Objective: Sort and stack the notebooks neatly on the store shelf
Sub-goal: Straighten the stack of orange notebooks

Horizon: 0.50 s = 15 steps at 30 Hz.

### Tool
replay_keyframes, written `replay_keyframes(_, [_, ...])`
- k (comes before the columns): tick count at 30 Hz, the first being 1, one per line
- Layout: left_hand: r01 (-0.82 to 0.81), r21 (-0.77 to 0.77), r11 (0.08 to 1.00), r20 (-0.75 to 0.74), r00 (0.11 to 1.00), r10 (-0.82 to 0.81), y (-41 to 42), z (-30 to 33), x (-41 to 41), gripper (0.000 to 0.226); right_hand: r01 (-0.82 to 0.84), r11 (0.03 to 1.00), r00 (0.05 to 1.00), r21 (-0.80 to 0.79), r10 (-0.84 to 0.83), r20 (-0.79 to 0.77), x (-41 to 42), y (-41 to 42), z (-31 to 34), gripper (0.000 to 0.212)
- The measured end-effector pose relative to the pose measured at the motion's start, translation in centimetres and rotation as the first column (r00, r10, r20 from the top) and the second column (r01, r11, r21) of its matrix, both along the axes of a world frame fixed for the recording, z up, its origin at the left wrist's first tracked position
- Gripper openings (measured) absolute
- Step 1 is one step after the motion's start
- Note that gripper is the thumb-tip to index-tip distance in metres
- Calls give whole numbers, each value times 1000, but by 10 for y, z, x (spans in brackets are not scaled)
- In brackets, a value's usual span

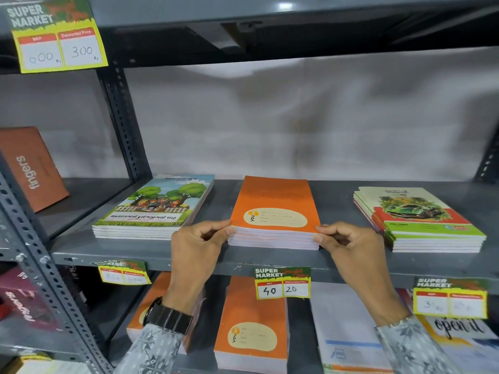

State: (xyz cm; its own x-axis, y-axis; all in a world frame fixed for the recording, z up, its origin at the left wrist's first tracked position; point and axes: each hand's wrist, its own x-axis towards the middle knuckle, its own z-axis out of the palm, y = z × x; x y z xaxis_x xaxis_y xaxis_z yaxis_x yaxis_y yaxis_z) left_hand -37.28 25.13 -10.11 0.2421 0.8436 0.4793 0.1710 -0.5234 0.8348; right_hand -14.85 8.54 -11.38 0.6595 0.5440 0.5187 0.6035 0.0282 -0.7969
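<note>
Orange notebooks (274,211) stacked mid-shelf on grey metal shelf (189,255), pinched at front corners by left hand (199,247) and right hand (348,247). Tree-cover stack (154,209) left, car-cover stack (421,220) right; price tag (282,283) on the edge below.

A yellow price tag (58,33) reading 600 and 300 hangs top left. A brown "fingers" box (31,168) leans in the left bay. A 40/20 tag (282,283) hangs lower down.
</note>
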Motion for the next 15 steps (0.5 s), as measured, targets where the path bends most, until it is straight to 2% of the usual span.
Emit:
replay_keyframes(8, [-15,72,997,-46,999,18,1,-5,-1,18,17,999,998,-31,-15,58,-4,-1,0,13])
replay_keyframes(11, [26,45,999,-81,996,-22,0,-1,-3,16,20,999,998,-46,-17,66,-6,-2,3,14])
replay_keyframes(13, [45,4,999,-70,997,-45,-3,4,-5,18,7,998,996,-58,-2,90,-9,-5,6,19])
replay_keyframes(15, [-6,20,1000,-25,1000,7,-11,8,-4,19,-6,998,986,-59,16,168,-12,-16,8,30])
